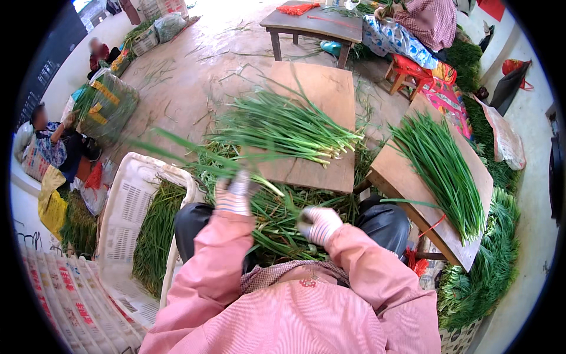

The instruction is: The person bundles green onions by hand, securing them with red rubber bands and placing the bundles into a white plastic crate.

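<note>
Between my left hand [236, 192] and right hand [318, 224], mid-frame, I have a gap above loose leaves [277, 230]. Higher, a stalk bundle [289, 127] blocks the board [318, 76], whose top end is bare. My held stalks [206, 154], the white crate [121, 206] obstruct the left; my knee [384, 221], the side table [392, 172] the right.

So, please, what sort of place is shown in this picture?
Probably a vegetable-sorting workroom: a bunch of green stalks lies on a brown board, a white crate holds more greens, and a co-worker is at another table.
</note>
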A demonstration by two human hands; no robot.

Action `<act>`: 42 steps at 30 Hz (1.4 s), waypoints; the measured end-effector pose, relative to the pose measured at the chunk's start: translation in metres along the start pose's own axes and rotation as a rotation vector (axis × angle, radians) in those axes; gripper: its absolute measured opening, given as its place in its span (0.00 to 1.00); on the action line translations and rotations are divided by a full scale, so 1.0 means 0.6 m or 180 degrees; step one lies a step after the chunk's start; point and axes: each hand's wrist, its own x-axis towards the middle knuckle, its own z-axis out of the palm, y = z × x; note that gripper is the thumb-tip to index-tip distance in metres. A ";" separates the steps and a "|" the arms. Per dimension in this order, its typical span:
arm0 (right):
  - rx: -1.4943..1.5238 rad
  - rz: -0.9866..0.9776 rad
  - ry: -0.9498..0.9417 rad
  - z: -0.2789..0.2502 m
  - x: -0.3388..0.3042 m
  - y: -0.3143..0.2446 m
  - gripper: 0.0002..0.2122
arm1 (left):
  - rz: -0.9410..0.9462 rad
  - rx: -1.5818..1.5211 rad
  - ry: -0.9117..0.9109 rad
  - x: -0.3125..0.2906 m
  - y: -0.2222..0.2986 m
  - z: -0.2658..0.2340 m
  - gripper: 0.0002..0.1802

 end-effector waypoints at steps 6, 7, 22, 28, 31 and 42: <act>-0.1531 -0.0126 -0.0351 -0.075 -0.022 0.005 0.16 | -0.0081 -0.0809 -0.0117 0.054 0.149 0.003 0.11; -0.1512 -0.0215 0.0188 -0.101 -0.009 -0.007 0.15 | -0.0329 -0.1061 0.0169 0.060 0.145 -0.004 0.11; -0.3113 0.0619 0.0494 -0.206 0.185 -0.009 0.16 | -0.2122 -0.1438 -0.0003 0.019 -0.060 -0.011 0.06; -0.3091 0.0154 0.1102 -0.247 0.144 -0.121 0.10 | -0.1768 -0.1332 -0.0122 0.012 -0.041 -0.009 0.05; -0.2221 -0.0710 0.2159 -0.272 0.114 -0.111 0.08 | -0.1439 -0.1325 -0.0241 0.017 -0.028 -0.023 0.06; 0.2756 0.0617 0.1606 -0.269 0.067 -0.039 0.14 | -0.1959 -0.1119 0.0079 -0.028 -0.042 0.013 0.10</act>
